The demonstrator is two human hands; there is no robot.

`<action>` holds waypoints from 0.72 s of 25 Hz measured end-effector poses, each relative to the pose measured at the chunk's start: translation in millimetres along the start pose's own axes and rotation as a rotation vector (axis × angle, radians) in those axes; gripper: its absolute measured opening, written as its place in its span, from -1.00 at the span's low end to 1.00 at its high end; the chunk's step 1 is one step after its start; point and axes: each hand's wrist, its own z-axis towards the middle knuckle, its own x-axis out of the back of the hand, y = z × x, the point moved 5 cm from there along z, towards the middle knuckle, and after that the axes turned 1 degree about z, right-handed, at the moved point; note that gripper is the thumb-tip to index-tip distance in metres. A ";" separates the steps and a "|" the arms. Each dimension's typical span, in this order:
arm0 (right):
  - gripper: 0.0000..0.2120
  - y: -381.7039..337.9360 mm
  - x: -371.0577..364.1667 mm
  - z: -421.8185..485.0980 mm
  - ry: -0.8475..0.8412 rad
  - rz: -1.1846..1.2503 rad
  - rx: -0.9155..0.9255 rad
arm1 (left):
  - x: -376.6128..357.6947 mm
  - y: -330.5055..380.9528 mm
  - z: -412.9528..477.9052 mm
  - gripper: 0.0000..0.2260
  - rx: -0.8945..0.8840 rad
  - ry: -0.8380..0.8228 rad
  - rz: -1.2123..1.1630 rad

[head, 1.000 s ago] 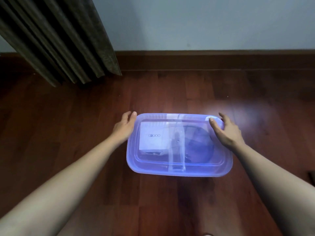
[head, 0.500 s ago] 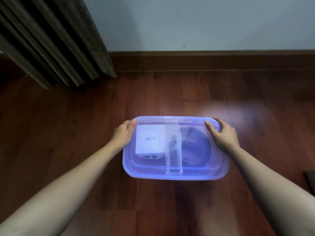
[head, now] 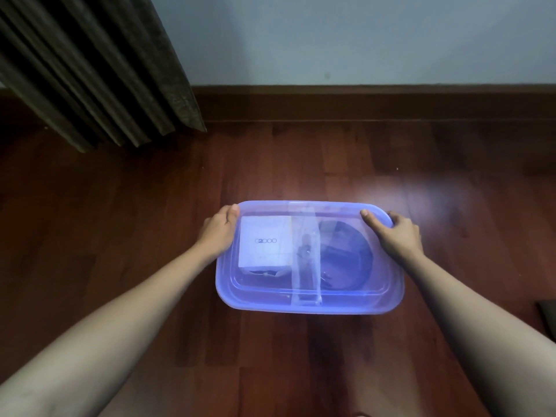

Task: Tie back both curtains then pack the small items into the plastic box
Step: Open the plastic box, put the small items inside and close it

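A translucent purple plastic box (head: 310,305) with its lid on sits on the wooden floor in front of me. Through the lid I see a white carton marked G2000 (head: 264,240) at the left, a clear packet (head: 305,257) in the middle and a dark round item (head: 346,254) at the right. My left hand (head: 218,233) grips the lid's far left corner, thumb on top. My right hand (head: 397,234) grips the far right corner the same way. A dark pleated curtain (head: 99,70) hangs at the upper left, its hem just above the floor.
A brown skirting board (head: 376,103) runs along the pale wall behind the box. A dark flat object (head: 549,314) pokes in at the right edge. Bare wooden floor (head: 120,221) surrounds the box.
Both hands have closed from resting beside the lid to gripping its far corners. The box sits slightly nearer to me and the view has shifted a little.
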 end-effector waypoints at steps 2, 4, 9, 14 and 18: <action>-0.37 -0.9 -0.3 1.1 0.015 -0.031 0.020 | 0.0 0.6 0.4 -0.57 -0.019 0.010 0.001; -0.34 -2.5 -0.3 0.4 0.025 -0.038 0.036 | -0.2 -3.4 1.4 -0.56 -0.008 0.010 -0.012; -0.36 -1.3 -0.5 0.9 0.041 -0.070 0.061 | 0.1 -7.1 4.4 -0.52 0.189 -0.017 -0.153; -0.40 -2.0 0.8 1.9 0.061 -0.067 0.063 | 6.6 9.4 5.9 -0.41 0.119 0.015 0.054; -0.35 -3.3 0.4 0.9 0.051 -0.056 0.060 | 13.8 17.8 -2.0 -0.39 0.077 0.087 0.128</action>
